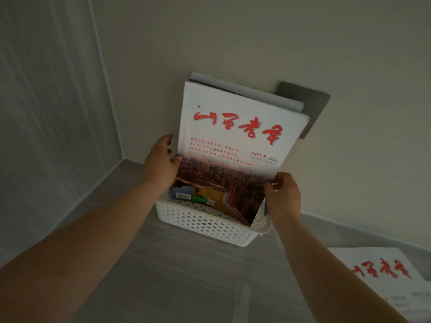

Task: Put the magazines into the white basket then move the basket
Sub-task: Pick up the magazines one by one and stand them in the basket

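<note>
A white perforated basket [205,223] stands on the grey floor against the wall. Several magazines stand upright in it, leaning on the wall. The front magazine [235,141] has a white cover with red calligraphy and a landscape photo below. My left hand [161,162] grips its left edge, thumb on the cover. My right hand [283,194] pinches its lower right edge next to the basket's right end. Another magazine [387,273] with the same red title lies flat on the floor at the lower right.
A dark grey plate [310,106] is fixed to the wall behind the magazines. The basket sits near a room corner; a panelled wall [46,113] runs along the left. Grey floor [186,276] stretches in front of the basket.
</note>
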### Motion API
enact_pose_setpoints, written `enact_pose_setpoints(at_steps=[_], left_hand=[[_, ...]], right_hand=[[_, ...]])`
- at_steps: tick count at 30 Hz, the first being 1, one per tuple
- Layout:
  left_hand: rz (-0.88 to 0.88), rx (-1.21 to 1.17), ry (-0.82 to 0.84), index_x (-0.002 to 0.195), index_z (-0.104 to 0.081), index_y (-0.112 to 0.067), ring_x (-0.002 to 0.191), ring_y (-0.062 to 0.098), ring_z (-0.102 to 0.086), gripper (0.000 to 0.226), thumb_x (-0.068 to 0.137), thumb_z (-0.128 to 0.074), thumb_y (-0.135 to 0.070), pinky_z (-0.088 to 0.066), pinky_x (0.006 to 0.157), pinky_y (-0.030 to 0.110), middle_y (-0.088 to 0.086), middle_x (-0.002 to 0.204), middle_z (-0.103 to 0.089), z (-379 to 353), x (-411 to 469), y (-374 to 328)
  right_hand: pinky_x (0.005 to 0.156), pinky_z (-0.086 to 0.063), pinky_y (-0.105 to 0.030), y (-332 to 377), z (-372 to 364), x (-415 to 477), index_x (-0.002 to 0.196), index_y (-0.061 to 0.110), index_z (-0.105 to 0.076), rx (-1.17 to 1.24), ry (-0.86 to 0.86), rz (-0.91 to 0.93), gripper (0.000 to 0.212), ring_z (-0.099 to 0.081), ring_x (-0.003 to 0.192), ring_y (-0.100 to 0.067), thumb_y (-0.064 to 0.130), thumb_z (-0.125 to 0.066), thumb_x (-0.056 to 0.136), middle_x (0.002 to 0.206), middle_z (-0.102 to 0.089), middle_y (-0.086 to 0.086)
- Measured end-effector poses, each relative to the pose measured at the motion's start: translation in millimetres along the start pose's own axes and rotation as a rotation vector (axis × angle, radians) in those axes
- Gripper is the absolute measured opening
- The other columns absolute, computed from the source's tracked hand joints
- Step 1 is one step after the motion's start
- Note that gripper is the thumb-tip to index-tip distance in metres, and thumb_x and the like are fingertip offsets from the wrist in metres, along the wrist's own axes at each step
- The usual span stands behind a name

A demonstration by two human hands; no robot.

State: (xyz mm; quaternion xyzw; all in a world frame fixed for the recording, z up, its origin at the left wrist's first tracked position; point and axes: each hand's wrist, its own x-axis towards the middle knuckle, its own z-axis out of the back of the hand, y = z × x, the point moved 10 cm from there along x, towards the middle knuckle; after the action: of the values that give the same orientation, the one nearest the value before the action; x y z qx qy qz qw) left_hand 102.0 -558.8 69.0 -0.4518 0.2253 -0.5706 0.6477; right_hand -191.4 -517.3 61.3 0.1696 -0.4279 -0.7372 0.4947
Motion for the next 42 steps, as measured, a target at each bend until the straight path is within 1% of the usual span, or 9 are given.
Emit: enact_pose_setpoints(at_steps=[5,12,18,23,29,34,36,39,42], left_hand=[[-0.019,-0.007,0.135,0.133,-0.035,-0.014,0.124,0.028,-0.046,0.042,0.092,-0.038,-0.008,-0.036,0.098,0.033,0.012,0.134,-0.050,-20,2,-7],[0.029,0.010,0.114,0.129,-0.040,-0.007,0.120,0.031,-0.047,0.036,0.095,-0.031,-0.014,-0.037,0.096,0.034,0.017,0.131,-0.051,-25,5,-4],[0.015,0.040,0.076,0.123,-0.045,-0.003,0.115,0.032,-0.050,0.034,0.095,-0.029,-0.015,-0.033,0.083,0.027,0.020,0.125,-0.055,-21,4,-2],[0.059,0.090,0.139,0.126,-0.042,-0.005,0.118,0.032,-0.047,0.036,0.096,-0.028,-0.016,-0.037,0.093,0.033,0.019,0.129,-0.052,-24,4,-2],[0.137,0.061,0.166,0.137,-0.026,-0.004,0.129,0.031,-0.039,0.047,0.094,-0.036,-0.018,-0.031,0.109,0.041,0.020,0.143,-0.037,-10,-24,14],[0.047,0.085,0.039,0.126,-0.044,-0.006,0.115,0.031,-0.051,0.038,0.089,-0.045,-0.008,-0.034,0.087,0.028,0.017,0.126,-0.056,15,-79,-6],[0.046,0.034,0.019,0.124,-0.045,-0.006,0.110,0.030,-0.054,0.038,0.086,-0.048,-0.004,-0.036,0.087,0.029,0.017,0.117,-0.059,9,-113,-19],[0.081,0.017,0.183,0.115,-0.051,-0.009,0.106,0.028,-0.057,0.030,0.086,-0.050,-0.004,-0.040,0.088,0.032,0.011,0.106,-0.063,-37,-173,-35],[0.152,0.084,0.369,0.106,-0.060,-0.009,0.105,0.022,-0.058,0.023,0.086,-0.049,-0.006,-0.036,0.078,0.017,0.005,0.110,-0.064,-98,-245,-44]], right_hand=[[0.084,-0.043,-0.035,5,-1,9,0.124,0.006,-0.041,0.005,0.028,-0.051,0.034,-0.054,0.109,-0.031,0.017,-0.041,0.092,0.125,-0.056,-0.014],[0.072,-0.040,-0.034,11,-9,15,0.107,0.002,-0.052,-0.127,0.062,-0.009,0.027,-0.052,0.088,-0.029,0.016,-0.033,0.094,0.110,-0.061,-0.020],[0.073,-0.042,-0.035,16,-5,17,0.105,0.004,-0.052,-0.123,0.019,0.040,0.030,-0.051,0.082,-0.025,0.020,-0.029,0.095,0.107,-0.062,-0.018],[0.073,-0.039,-0.032,20,-4,17,0.110,0.004,-0.050,-0.139,0.081,0.057,0.030,-0.049,0.083,-0.023,0.021,-0.030,0.095,0.113,-0.061,-0.017],[0.094,-0.043,-0.037,9,11,9,0.130,0.012,-0.039,-0.090,0.169,0.021,0.041,-0.053,0.115,-0.028,0.019,-0.045,0.090,0.130,-0.053,-0.010],[0.092,-0.043,-0.031,-37,56,-19,0.121,0.011,-0.052,-0.084,0.141,0.021,0.033,-0.054,0.112,-0.026,0.014,-0.049,0.088,0.127,-0.055,-0.011],[0.092,-0.042,-0.030,-68,76,-32,0.116,0.011,-0.055,-0.097,0.153,-0.011,0.030,-0.054,0.111,-0.026,0.012,-0.050,0.087,0.125,-0.057,-0.012],[0.091,-0.042,-0.031,-118,118,-52,0.111,0.010,-0.060,-0.145,0.148,-0.066,0.027,-0.055,0.109,-0.028,0.010,-0.052,0.085,0.122,-0.058,-0.014],[0.096,-0.040,-0.033,-171,167,-70,0.109,0.009,-0.061,-0.261,0.159,-0.131,0.027,-0.052,0.114,-0.030,0.010,-0.053,0.084,0.123,-0.059,-0.015]])
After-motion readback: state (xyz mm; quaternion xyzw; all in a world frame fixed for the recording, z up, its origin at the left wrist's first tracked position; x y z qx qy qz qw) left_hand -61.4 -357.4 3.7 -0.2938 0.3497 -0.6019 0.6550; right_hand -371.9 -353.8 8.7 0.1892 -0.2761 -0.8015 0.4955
